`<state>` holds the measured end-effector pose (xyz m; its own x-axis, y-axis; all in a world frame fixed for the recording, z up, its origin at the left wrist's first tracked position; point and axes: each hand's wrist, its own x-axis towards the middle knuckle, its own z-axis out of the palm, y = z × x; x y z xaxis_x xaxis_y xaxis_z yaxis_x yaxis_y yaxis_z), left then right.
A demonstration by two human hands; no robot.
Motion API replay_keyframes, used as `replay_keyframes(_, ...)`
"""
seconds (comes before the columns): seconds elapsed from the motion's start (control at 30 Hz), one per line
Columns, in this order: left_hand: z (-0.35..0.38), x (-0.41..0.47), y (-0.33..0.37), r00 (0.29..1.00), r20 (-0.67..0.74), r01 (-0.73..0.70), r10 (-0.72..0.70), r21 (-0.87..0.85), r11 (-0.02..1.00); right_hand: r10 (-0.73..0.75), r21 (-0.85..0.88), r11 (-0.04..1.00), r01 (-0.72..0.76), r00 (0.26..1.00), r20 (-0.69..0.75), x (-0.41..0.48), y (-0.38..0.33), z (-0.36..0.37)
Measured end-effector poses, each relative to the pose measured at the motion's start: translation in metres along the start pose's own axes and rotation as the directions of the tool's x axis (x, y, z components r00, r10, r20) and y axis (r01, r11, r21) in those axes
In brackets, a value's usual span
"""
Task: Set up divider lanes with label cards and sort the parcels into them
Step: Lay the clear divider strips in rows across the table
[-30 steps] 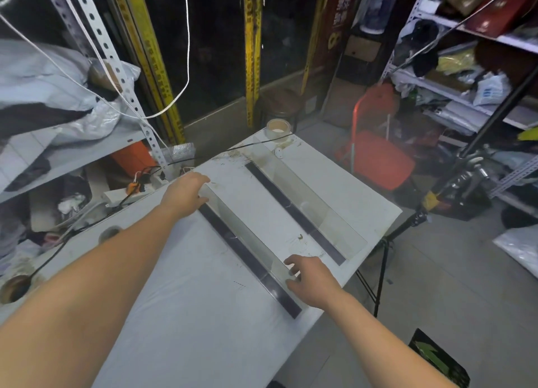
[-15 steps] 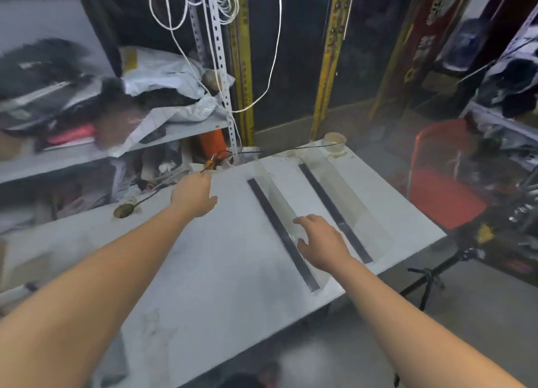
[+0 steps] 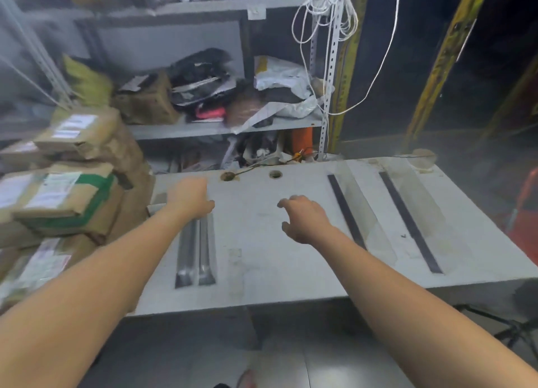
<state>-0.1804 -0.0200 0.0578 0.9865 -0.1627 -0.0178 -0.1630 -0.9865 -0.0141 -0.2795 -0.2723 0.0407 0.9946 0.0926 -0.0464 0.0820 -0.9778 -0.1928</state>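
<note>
L hand [image 3: 190, 199] is at the far end of the flat dividers [image 3: 195, 250] lying side by side on the bench [image 3: 256, 271]. Its fingers are blurred, so can't tell if it grips. R hand [image 3: 305, 218] hovers mid-bench, fingers loosely curled, holding nothing. To the right stand two upright dividers [image 3: 348, 213], clear w/ black bases. Parcels [image 3: 58, 195] are stacked at left, and the shelf [image 3: 221, 125] behind holds more bags.

I worked in a cramped parcel storeroom: slotted metal shelving [image 3: 221, 127] stuffed with courier bags [image 3: 279, 73], and labelled cardboard parcels [image 3: 67, 195] stacked beside my white worktable [image 3: 262, 256].
</note>
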Motion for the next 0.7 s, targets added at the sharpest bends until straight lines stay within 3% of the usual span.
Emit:
replay_keyframes(0.3, 0.007, -0.027, -0.101, 0.998, -0.034, 0.056, -0.056, -0.006, 0.998, -0.018, -0.036, 0.999, 0.019, 0.999, 0.027, 0.035, -0.095, 0.014)
replay_keyframes(0.7, 0.055, 0.017, -0.194, 0.985, 0.048, -0.159, 0.165, -0.108, 0.981, 0.168, 0.038, 0.985, -0.171, 0.983, 0.070, 0.094, -0.184, 0.052)
